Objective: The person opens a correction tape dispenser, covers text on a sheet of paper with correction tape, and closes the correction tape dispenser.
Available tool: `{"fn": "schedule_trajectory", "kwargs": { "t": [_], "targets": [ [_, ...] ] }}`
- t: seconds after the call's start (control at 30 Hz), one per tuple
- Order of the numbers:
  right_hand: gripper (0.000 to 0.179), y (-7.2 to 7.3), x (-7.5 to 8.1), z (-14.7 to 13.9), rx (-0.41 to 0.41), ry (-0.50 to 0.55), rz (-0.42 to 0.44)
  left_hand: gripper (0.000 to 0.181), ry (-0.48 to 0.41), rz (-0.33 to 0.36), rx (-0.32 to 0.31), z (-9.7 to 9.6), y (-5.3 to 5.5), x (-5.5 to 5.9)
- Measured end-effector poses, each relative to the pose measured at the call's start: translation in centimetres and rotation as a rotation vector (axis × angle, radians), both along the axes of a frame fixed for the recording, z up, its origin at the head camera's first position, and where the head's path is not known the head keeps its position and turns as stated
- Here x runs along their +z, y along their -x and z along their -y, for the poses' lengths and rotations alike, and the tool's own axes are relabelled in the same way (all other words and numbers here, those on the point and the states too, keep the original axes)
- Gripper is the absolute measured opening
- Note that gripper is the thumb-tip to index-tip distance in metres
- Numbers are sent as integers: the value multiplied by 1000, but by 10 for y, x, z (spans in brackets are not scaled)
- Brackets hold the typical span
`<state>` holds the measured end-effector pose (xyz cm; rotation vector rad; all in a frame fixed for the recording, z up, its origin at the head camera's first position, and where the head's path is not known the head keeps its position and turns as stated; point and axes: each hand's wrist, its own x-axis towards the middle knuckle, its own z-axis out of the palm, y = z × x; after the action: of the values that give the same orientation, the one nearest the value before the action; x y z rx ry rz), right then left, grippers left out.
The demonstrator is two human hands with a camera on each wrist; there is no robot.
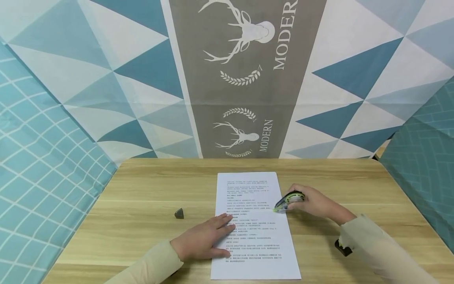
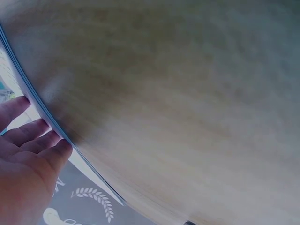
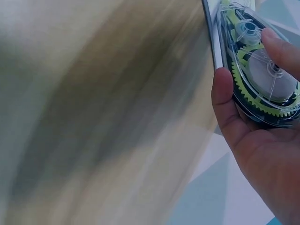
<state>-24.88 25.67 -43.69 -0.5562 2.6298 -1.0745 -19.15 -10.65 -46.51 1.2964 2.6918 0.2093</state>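
White printed paper stack [image 1: 255,246] lies on the light wood-grain table [image 1: 142,189]. The left hand [image 1: 203,238], fingers extended, rests across the stack's left edge; the right hand [image 1: 310,202] grips a clear, green-and-black plastic correction-tape dispenser [image 1: 285,201], tip near the right edge.

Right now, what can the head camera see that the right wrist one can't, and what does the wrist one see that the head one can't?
Only the head view shows the left hand on the paper, the deer and a small dark piece.

Only the right wrist view shows the teeth on the green gear clearly.

Both show the right hand holding the tape, and the table.
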Motion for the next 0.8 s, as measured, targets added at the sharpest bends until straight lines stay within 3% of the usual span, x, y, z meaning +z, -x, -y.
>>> {"fn": "schedule_trajectory", "kwargs": {
  "t": [0.3, 0.8],
  "targets": [
    [32, -3, -11, -9, -88, 155, 128, 70, -3, -4, 2, 1, -1, 1],
    [41, -9, -18, -18, -146, 214, 145, 71, -2, -5, 5, 2, -2, -2]
  ]
}}
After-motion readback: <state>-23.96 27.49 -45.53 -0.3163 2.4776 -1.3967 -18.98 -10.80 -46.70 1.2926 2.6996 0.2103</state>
